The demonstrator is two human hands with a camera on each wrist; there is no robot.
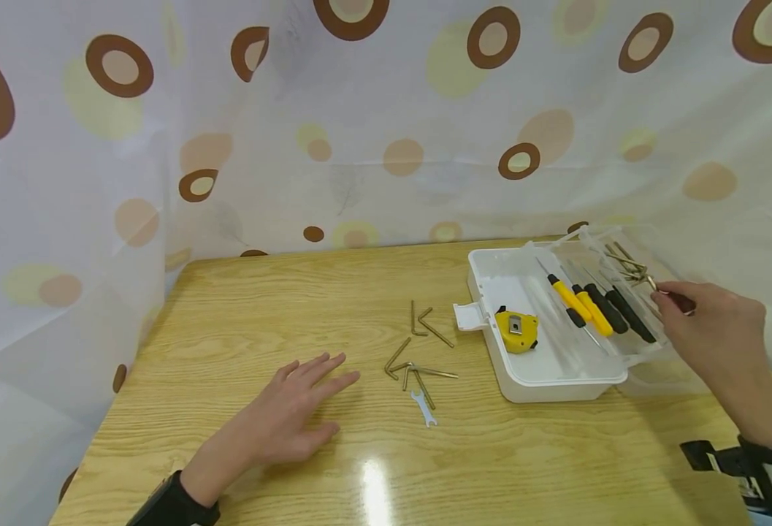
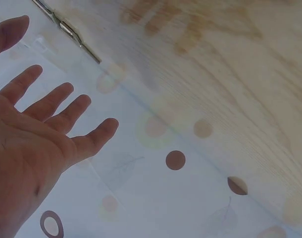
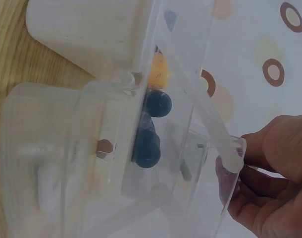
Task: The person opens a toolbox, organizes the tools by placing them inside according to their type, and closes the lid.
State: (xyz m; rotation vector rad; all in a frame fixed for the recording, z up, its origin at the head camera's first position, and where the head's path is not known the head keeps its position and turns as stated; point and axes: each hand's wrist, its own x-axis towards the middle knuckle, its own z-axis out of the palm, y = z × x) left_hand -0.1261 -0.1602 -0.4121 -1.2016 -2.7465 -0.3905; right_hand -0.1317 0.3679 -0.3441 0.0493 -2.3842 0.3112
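My left hand [image 1: 287, 416] is spread with straight fingers over the table, palm down, holding nothing. To its right lie several brass-coloured hex keys [image 1: 434, 372] and a small open-ended wrench [image 1: 424, 409]. My right hand [image 1: 714, 329] reaches into the far right compartment of a clear tray [image 1: 638, 358] and pinches a hex key [image 1: 651, 283] between thumb and finger. More hex keys [image 1: 625, 261] lie in that compartment. In the right wrist view, the fingertips [image 3: 227, 183] show through the tray's clear wall, and the pinched key is hidden.
A white toolbox [image 1: 550, 391] stands open with its latch [image 1: 469, 316] toward the left. Inside is a yellow tape measure [image 1: 517, 330]. Yellow and black screwdrivers [image 1: 596, 310] lie in the tray. A patterned curtain [image 1: 359, 204] hangs behind the table [image 1: 261, 299].
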